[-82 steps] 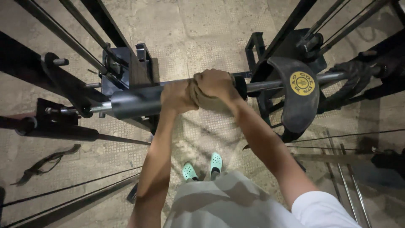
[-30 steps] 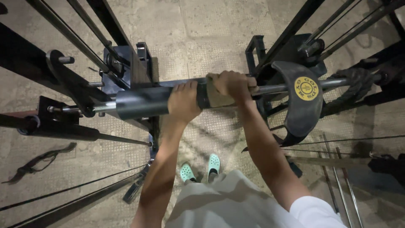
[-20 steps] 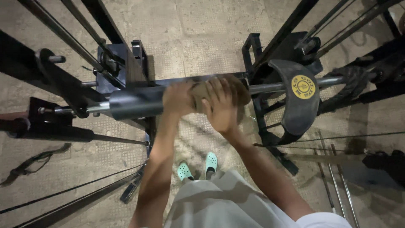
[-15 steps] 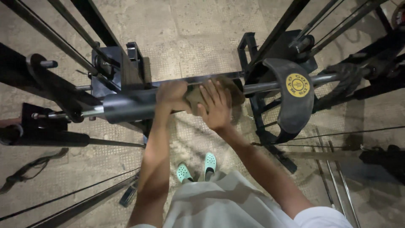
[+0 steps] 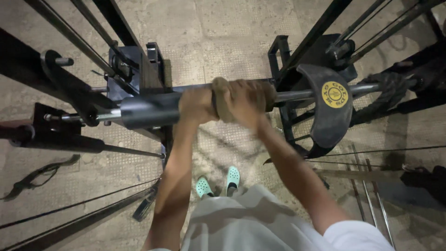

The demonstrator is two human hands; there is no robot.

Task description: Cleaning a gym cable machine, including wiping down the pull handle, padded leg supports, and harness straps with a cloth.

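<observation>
A dark barbell sleeve (image 5: pixel 148 110) runs across the middle of the head view, resting in a black rack. My left hand (image 5: pixel 197 106) grips the sleeve near its right end. Right beside it, my right hand (image 5: pixel 243 104) is closed over a tan cloth (image 5: pixel 222 106) wrapped around the sleeve. The two hands touch. To the right, a thinner steel shaft (image 5: pixel 297 95) passes behind a black weight plate (image 5: pixel 331 106) with a yellow round label.
Black rack uprights (image 5: pixel 116 28) and cables slope across both sides. A coiled rope (image 5: pixel 388 90) hangs at the bar's right end. A strap (image 5: pixel 32 176) lies on the tiled floor (image 5: pixel 223 28) at left. My mint clogs (image 5: pixel 218 182) stand below the bar.
My right hand had opened with fingers spread over the cloth; now it is closed round the cloth on the sleeve again. My left hand kept its grip.
</observation>
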